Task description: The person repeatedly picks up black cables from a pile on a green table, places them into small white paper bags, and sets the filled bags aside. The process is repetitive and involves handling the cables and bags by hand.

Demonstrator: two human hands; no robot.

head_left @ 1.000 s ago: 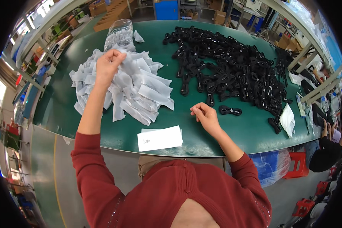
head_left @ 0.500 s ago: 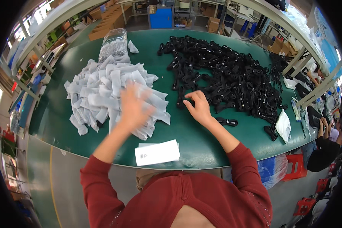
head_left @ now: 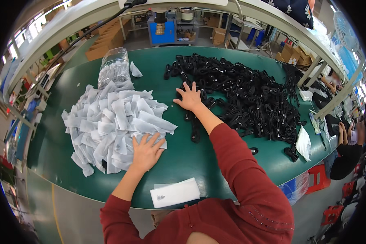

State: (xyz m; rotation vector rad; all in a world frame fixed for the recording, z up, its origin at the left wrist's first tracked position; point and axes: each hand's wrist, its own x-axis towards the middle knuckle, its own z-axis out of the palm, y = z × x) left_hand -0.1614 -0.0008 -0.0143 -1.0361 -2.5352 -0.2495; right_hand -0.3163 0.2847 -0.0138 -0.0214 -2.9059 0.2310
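My left hand [head_left: 145,153] lies spread on the near right edge of a heap of whitish translucent pouches [head_left: 110,118]. Fingers apart, my right hand [head_left: 189,98] reaches to the left edge of a big pile of coiled black cables [head_left: 248,91]; nothing shows in its grasp. One black coil [head_left: 195,132] lies just below that hand. Near the table's front edge rests a flat stack of white pouches [head_left: 175,192] with a small dark print. Behind the heap stands a clear plastic bag [head_left: 114,67] holding more pouches.
The green table [head_left: 215,175] has a curved-looking front edge. At its right lie a crumpled white bag [head_left: 303,143] and a loose coil [head_left: 290,152]. A metal frame [head_left: 333,95] rises on the right. A co-worker's dark sleeve [head_left: 347,156] shows beyond.
My right hand has moved farther forward and left along the cables. My left hand, blurred over the pouches before, now rests at their near edge. The view has tilted upward.
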